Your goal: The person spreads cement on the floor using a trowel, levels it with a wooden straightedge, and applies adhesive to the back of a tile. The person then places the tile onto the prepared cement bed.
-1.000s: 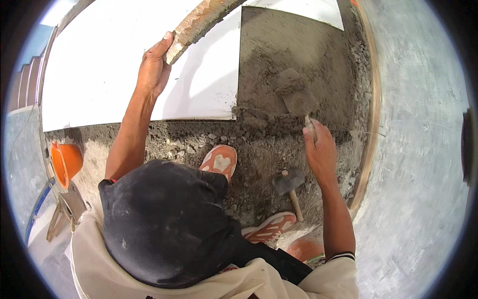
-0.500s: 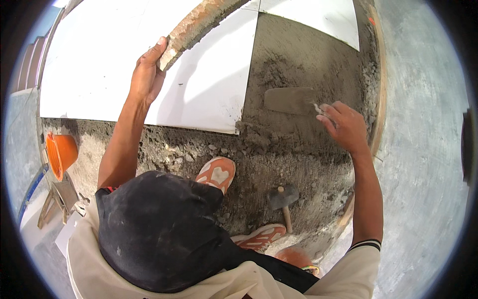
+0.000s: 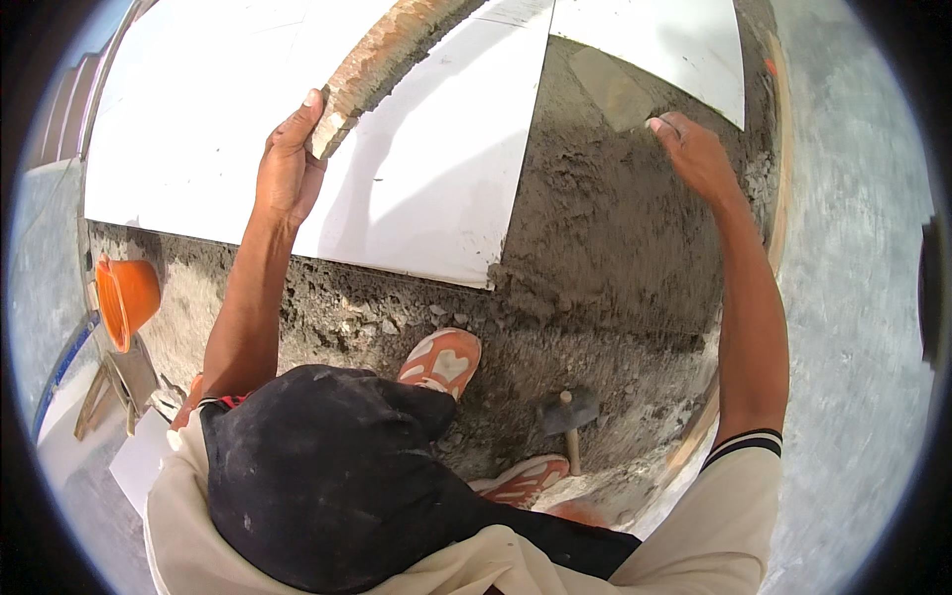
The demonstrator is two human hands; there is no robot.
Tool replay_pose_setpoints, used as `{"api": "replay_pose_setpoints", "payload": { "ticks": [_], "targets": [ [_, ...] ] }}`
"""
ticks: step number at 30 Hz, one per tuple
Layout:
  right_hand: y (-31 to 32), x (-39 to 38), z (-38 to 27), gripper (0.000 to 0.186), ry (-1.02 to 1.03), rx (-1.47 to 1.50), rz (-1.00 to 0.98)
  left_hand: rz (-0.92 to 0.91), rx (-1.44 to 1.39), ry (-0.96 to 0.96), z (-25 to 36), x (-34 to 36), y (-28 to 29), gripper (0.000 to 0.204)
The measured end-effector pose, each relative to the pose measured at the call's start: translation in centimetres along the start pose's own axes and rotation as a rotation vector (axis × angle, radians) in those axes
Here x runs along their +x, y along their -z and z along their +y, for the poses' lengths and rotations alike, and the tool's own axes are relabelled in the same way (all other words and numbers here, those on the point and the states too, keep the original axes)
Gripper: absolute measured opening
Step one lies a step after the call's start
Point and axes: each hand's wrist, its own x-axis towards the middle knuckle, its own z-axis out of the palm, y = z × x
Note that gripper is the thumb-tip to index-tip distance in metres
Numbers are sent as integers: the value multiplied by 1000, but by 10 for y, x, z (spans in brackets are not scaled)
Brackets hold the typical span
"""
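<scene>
My left hand (image 3: 291,164) is wrapped round the near end of a long, mortar-crusted wooden board (image 3: 382,61), held above the large white floor tiles (image 3: 426,198). In my right hand (image 3: 694,149) is the handle of a trowel (image 3: 610,87). The trowel's flat blade lies on the wet grey mortar bed (image 3: 615,218), close to the corner between two tiles. My fingers hide most of the handle. Another white tile (image 3: 654,45) borders the mortar at the far side.
By my feet, a mallet (image 3: 570,415) with a dark head lies on rough ground. An orange bucket (image 3: 127,297) tips on its side at left, near a blue hose (image 3: 65,377). A wooden strip (image 3: 779,149) edges the mortar beside a grey concrete floor (image 3: 853,297) at right.
My right hand has moved the trowel away from me across the mortar, toward the far tile, and its blade has turned. The left hand still grips the board.
</scene>
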Motion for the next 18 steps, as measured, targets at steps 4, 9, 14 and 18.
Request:
{"api": "replay_pose_setpoints", "payload": {
  "ticks": [4,9,14,18],
  "targets": [
    [8,-77,-40,47,-32,109,-303,32,-12,2,4,-8,-7,48],
    [16,-213,-45,41,-99,42,-296,49,13,-15,-3,-2,-4,49],
    [39,-270,-10,31,-144,-107,-42,-54,122,15,1,-10,-12,65],
    [41,-283,-19,28,196,-114,-58,-78,130,19,2,-13,-18,69]
  ]
}}
